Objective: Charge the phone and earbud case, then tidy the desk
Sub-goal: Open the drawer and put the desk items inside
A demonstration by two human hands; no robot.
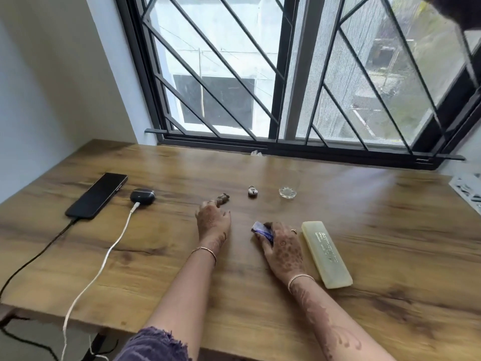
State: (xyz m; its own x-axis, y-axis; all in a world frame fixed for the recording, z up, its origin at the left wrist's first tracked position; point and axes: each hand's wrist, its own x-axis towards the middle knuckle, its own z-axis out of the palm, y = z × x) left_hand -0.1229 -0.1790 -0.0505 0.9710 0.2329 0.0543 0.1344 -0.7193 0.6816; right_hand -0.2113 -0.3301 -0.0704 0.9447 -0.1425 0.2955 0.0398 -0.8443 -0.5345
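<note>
A black phone (97, 194) lies at the desk's left with a black cable (39, 254) plugged into its near end. Beside it sits a dark earbud case (142, 196) with a white cable (104, 261) plugged in. My left hand (213, 218) rests mid-desk, fingertips touching a small brown object (224, 197); whether it grips it is unclear. My right hand (282, 247) is closed on a small purple-and-white packet (261, 229) on the wooden desk (377, 230).
A pale yellowish long case (326, 256) lies right of my right hand. A small padlock (252, 191) and a clear glass dish (287, 192) sit farther back. A barred window (286, 74) runs along the desk's far edge. A white patterned object (468, 188) is at the right edge.
</note>
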